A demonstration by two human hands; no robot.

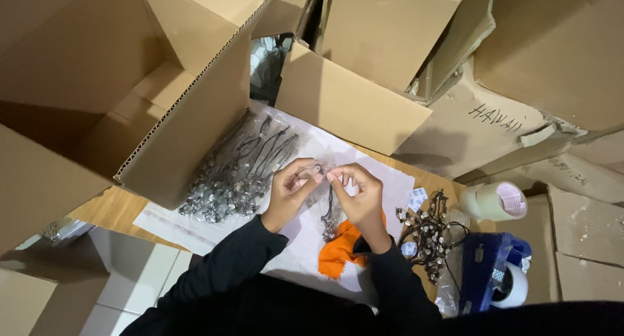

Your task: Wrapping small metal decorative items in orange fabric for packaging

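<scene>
The small clear plastic bag (pixel 323 180) was held above the white paper sheet (pixel 380 170), between both hands, with a dark cord necklace with silvery beads (pixel 330 216) hanging down from it toward the sheet. The left hand (pixel 289 192) gripped the bag's upper left edge — its fingers (pixel 305 170) were pinched together on the plastic. The right hand (pixel 361 193) met it from the other side, its fingers (pixel 338 175) likewise closed on the bag's top edge. Both wrists ended in black sleeves (pixel 227 264).

Directly below the hanging necklace lay a crumpled orange cloth (pixel 339 250) on the sheet. To the left of the hands, a large pile of similar dark cord necklaces with silvery beads (pixel 237 170) lay on the sheet, beside the flap of an open brown cardboard box (pixel 195 115). To the right, a smaller tangled heap of beaded necklaces (pixel 429 232) rested on the wooden counter (pixel 114 209), with a few small blue-and-white packets (pixel 416 198) near it. Farther right stood a roll of pale tape (pixel 497 201) and a blue tape dispenser (pixel 494 271) — both well apart from the hands. More cardboard boxes (pixel 390 24) were stacked behind.
</scene>
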